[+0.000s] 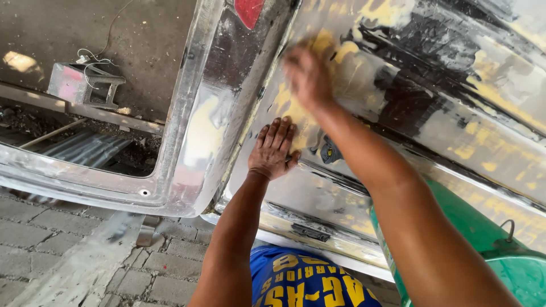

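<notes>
A bare-metal vehicle body panel (432,108) with yellow filler patches and dark streaks fills the upper right. My left hand (274,149) lies flat on it, fingers together, palm down, beside a small dark hole. Higher up, my right hand (307,77) presses on a yellow filler patch; it is blurred, and I cannot tell whether something is under the palm. Both forearms reach up from the bottom edge.
A sanded door frame (187,142) with an open window gap stands at left. A green bucket (500,256) sits at bottom right, under my right arm. Brick paving (62,250) covers the ground. A small metal block with wire (85,82) rests beyond the frame.
</notes>
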